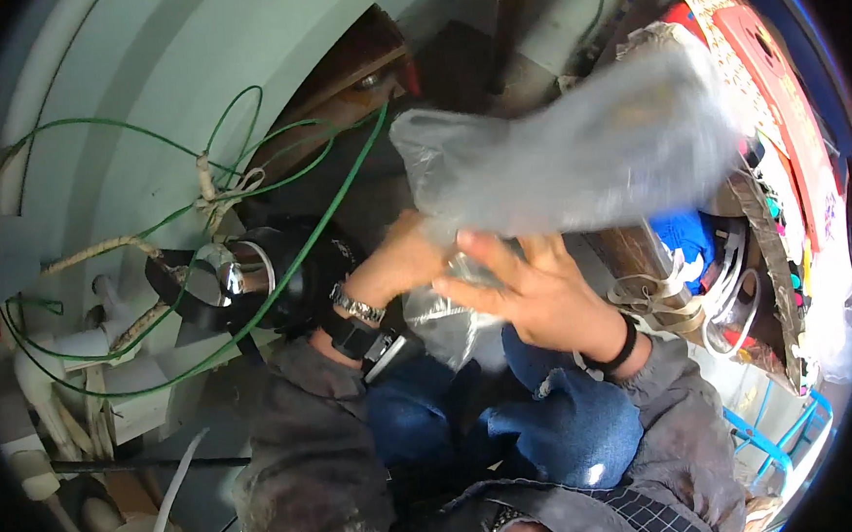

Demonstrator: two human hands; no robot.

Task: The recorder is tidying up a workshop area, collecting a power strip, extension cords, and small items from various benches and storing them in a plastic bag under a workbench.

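Observation:
A clear plastic bag [575,154] stretches up and right from my hands, its far end smeared by motion. Its lower, crumpled part [449,328] hangs under my hands, above my knees. My left hand [411,254] grips the bunched middle of the bag; its fingertips are hidden behind the plastic. From the right, my right hand [542,293] holds the same bunched part, with some fingers stretched across it and others partly covered by the bag. What lies inside the bag, if anything, I cannot make out.
Loose green wire [322,243] loops to the left, over a black round device with a shiny metal part [241,272]. White pipes [43,377] run along the left. A crowded shelf with a red box [777,98] and white cables [735,296] stands close on the right.

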